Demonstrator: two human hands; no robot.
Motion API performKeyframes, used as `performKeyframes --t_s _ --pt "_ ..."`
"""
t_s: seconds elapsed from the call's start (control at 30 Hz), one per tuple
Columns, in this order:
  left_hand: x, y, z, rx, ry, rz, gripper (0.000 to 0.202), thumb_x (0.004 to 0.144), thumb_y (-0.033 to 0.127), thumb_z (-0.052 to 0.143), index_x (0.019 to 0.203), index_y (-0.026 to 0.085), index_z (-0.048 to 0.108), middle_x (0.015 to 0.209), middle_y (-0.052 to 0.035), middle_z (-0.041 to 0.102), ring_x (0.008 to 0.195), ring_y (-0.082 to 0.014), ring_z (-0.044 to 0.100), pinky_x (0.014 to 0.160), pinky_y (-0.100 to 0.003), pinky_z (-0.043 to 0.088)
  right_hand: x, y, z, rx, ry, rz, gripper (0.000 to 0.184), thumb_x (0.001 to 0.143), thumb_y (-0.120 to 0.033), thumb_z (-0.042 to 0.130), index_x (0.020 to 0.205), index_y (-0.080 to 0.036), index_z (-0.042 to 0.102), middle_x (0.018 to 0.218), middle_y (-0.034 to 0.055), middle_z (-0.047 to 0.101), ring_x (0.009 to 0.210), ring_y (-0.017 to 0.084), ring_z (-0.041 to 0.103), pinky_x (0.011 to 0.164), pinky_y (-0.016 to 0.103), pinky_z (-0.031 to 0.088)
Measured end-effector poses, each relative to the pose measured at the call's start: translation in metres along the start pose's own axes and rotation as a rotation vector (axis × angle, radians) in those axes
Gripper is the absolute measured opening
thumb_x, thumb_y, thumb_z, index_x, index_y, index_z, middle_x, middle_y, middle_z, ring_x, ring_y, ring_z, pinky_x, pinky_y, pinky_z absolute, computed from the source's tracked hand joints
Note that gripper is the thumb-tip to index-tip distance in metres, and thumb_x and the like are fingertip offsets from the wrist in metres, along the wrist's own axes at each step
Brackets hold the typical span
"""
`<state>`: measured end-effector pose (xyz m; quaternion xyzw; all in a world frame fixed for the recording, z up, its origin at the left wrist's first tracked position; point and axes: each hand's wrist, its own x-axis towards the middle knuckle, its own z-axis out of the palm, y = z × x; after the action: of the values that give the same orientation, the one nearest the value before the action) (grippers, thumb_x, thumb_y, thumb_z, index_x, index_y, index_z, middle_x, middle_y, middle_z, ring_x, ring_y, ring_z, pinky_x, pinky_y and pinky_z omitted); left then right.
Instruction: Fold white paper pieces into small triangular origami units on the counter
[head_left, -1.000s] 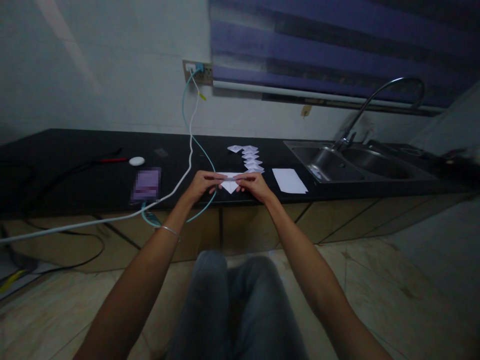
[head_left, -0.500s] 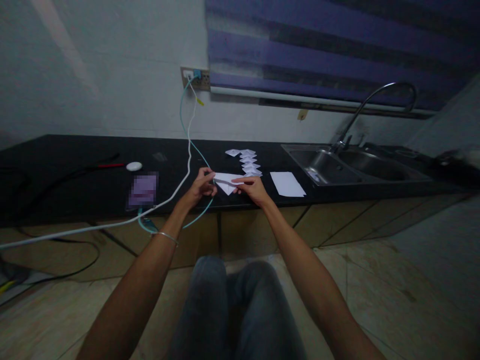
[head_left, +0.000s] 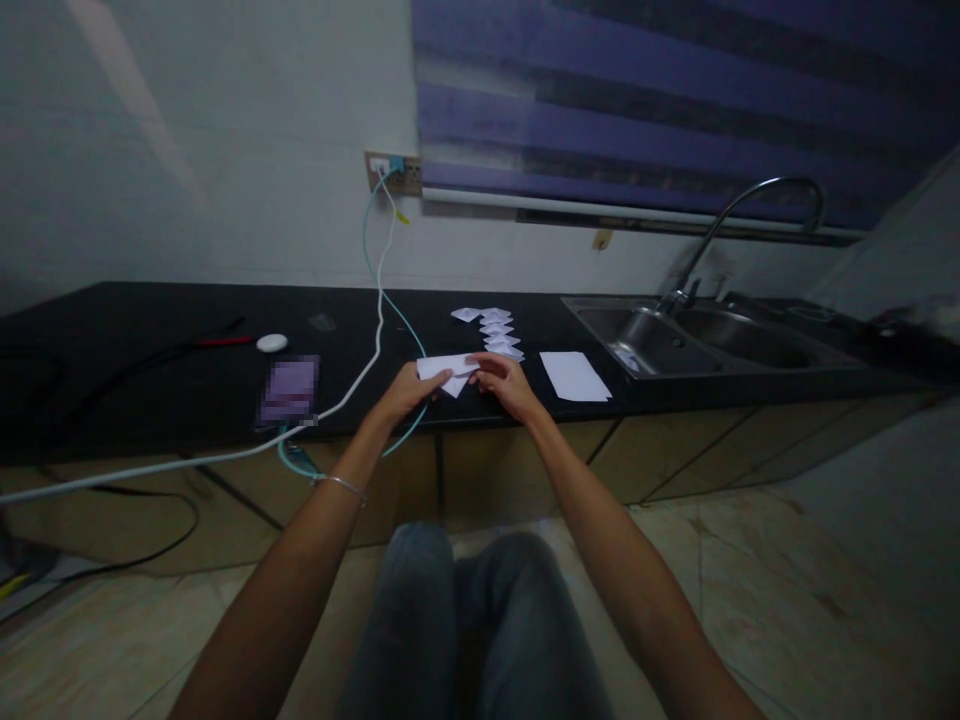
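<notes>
The paper (head_left: 448,371) sits just left of the frame's centre, at the near edge of the dark surface (head_left: 150,390), pinched between both hands. It looks partly folded: a flat upper strip with a pointed flap hanging below it.

To fold it well, I would judge that the edges should be lined up first and held square while one thumb runs the crease flat against the surface; a corner that slips would leave the fold crooked. The light is dim, so touch may serve better than sight here.

The left hand (head_left: 405,389) comes up from the lower left, forearm stretched forward, a thin bangle (head_left: 339,484) on the wrist. Its fingers are closed on the paper's left end, thumb on top. The right hand (head_left: 507,381) reaches in from the lower right, wrist a little bent, its fingers closed on the paper's right end. The two hands are near each other, with the paper bridging them.

Just above the hands, toward the middle of the frame, lies a row of small folded pieces (head_left: 491,329). A flat sheet (head_left: 574,375) lies to the right of centre, and the sink (head_left: 712,340) beyond it in the right of the frame. Left of centre lies a phone (head_left: 289,390), with a white cable (head_left: 360,375) running past it.
</notes>
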<state>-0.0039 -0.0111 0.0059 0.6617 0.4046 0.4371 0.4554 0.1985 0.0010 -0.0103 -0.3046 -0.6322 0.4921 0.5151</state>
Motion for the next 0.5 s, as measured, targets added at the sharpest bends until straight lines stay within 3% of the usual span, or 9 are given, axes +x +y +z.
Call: performKeyframes --t_s 0.13,0.23,0.33,0.5 --pt "-0.0005 -0.0005 0.0023 0.054 0.008 0.033 0.046 0.073 0.046 0.066 0.096 0.006 0.066 0.071 -0.0063 0.066 0.059 -0.0145 0.056 0.053 -0.023 0.042 0.0049 0.0023 0.0004 0.194 0.072 0.107 0.034 0.073 -0.033 0.059 0.105 -0.026 0.054 0.078 -0.0026 0.059 0.067 0.012 0.059 0.050 0.018 0.041" --pt "-0.0015 0.0018 0.0057 0.084 -0.041 0.062 0.046 0.075 0.046 0.063 0.098 0.007 0.066 0.080 -0.0079 0.068 0.067 -0.0167 0.059 0.058 -0.024 0.045 0.0065 0.0048 0.0020 0.102 0.118 0.110 0.035 0.072 -0.039 0.063 0.102 -0.024 0.056 0.072 -0.0038 0.056 0.063 0.011 0.056 0.053 0.019 0.042" --pt "-0.0028 0.0036 0.0078 0.128 -0.100 0.075 0.043 0.078 0.046 0.060 0.096 0.008 0.068 0.081 -0.0069 0.069 0.069 -0.0169 0.060 0.061 -0.024 0.046 0.0063 0.0063 0.0037 -0.045 0.076 0.078 0.036 0.064 -0.038 0.074 0.091 -0.018 0.062 0.074 -0.0012 0.060 0.067 0.012 0.057 0.060 0.021 0.045" --pt "-0.0047 0.0043 0.0077 0.150 -0.113 0.088 0.041 0.077 0.047 0.060 0.093 0.009 0.068 0.078 -0.0059 0.068 0.069 -0.0168 0.060 0.060 -0.024 0.045 0.0060 0.0080 0.0034 -0.061 0.024 0.052 0.034 0.059 -0.036 0.078 0.084 -0.016 0.065 0.077 0.0004 0.065 0.069 0.013 0.060 0.067 0.024 0.046"
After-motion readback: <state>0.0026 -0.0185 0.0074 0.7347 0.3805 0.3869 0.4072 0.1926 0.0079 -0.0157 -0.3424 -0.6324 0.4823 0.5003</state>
